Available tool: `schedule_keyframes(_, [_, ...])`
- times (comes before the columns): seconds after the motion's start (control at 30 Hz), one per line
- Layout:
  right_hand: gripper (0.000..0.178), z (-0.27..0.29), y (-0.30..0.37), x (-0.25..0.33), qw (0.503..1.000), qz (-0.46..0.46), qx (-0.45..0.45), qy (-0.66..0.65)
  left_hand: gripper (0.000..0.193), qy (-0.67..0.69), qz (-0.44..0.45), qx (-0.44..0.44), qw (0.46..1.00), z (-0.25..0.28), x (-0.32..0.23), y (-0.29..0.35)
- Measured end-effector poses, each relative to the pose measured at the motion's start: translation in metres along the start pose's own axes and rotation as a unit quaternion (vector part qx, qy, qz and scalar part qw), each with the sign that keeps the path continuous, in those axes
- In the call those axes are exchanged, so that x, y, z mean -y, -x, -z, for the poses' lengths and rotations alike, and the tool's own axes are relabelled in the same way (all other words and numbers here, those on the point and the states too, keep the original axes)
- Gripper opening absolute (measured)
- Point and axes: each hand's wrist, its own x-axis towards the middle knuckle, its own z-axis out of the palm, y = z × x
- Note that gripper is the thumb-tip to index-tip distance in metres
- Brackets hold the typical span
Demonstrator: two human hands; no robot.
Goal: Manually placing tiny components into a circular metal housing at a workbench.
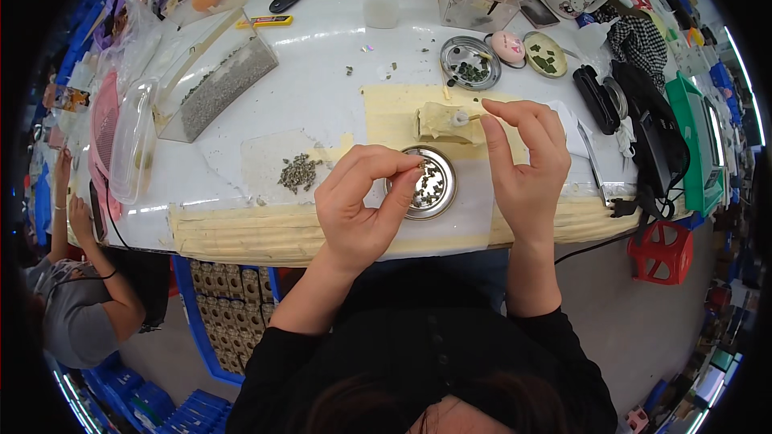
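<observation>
My left hand (359, 201) is closed in a pinch over the near-left part of a round metal dish (452, 193). What its fingertips hold is too small to name. Small dark green pieces (434, 185) lie scattered in that dish. My right hand (527, 153) is raised to the right of a tape-wrapped block (434, 124), its thumb and index tips slightly apart. Beside those fingertips, a small white nozzle-like piece (460, 117) with a tan end sits at the block. A heap of grey-green chips (298, 173) lies left of my left hand.
A clear box of grey granules (225, 84) leans at left. Behind stand a white squeeze bottle (380, 4) and a metal dish with dark pieces (470, 63). Tweezers (593, 162) lie at right, near a black case (597, 99). Another person (88, 297) works at far left.
</observation>
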Motion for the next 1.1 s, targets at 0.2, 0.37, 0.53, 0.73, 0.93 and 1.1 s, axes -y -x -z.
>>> schedule_keyframes(0.2, [0.011, -0.004, -0.001, -0.002, 1.000, -0.004, 0.016, -0.005, 0.013, -0.001, 0.001, 0.002, 1.000, -0.001, 0.001, 0.000])
schedule_keyframes(0.37, [0.011, 0.002, 0.000, 0.008, 0.999, 0.008, -0.047, -0.014, 0.013, -0.002, -0.010, 0.004, 1.000, 0.000, 0.002, 0.000])
schedule_keyframes(0.53, [0.008, 0.009, 0.013, 0.024, 0.975, -0.007, -0.041, -0.217, 0.014, -0.016, -0.017, 0.021, 0.999, 0.000, 0.000, -0.001])
schedule_keyframes(0.73, [0.014, -0.008, 0.025, 0.035, 0.909, -0.054, 0.020, -0.412, 0.014, -0.015, -0.018, 0.030, 0.999, -0.001, -0.002, -0.001])
schedule_keyframes(0.93, [0.014, -0.007, 0.024, 0.033, 0.921, -0.040, 0.043, -0.385, 0.014, -0.010, -0.012, 0.029, 0.999, 0.000, -0.003, 0.000])
schedule_keyframes(1.1, [0.015, -0.007, 0.025, 0.033, 0.921, -0.041, 0.041, -0.384, 0.014, -0.010, -0.011, 0.029, 0.999, 0.000, -0.001, 0.000])
